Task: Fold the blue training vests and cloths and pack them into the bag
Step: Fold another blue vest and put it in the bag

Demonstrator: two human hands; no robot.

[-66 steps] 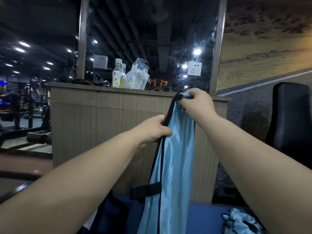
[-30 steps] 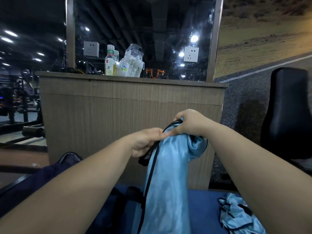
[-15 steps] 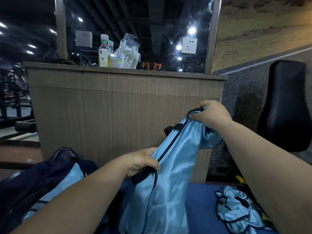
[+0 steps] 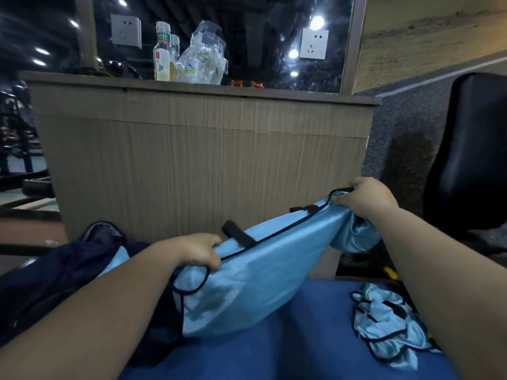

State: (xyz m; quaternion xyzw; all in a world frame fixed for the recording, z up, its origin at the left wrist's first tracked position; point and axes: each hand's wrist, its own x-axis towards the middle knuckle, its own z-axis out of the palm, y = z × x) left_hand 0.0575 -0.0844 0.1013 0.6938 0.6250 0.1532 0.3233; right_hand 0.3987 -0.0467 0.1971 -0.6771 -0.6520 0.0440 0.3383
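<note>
Where the hands are: left hand (image 4: 200, 252) low, fingers curled over the vest (image 4: 260, 283) edge; right hand (image 4: 365, 198) higher, pinching its far corner.
Count: one vest held, one crumpled vest (image 4: 384, 322) on the blue mat (image 4: 301, 346), one dark bag (image 4: 55, 283).
Vest position: stretched between both hands, beside the bag.
</note>
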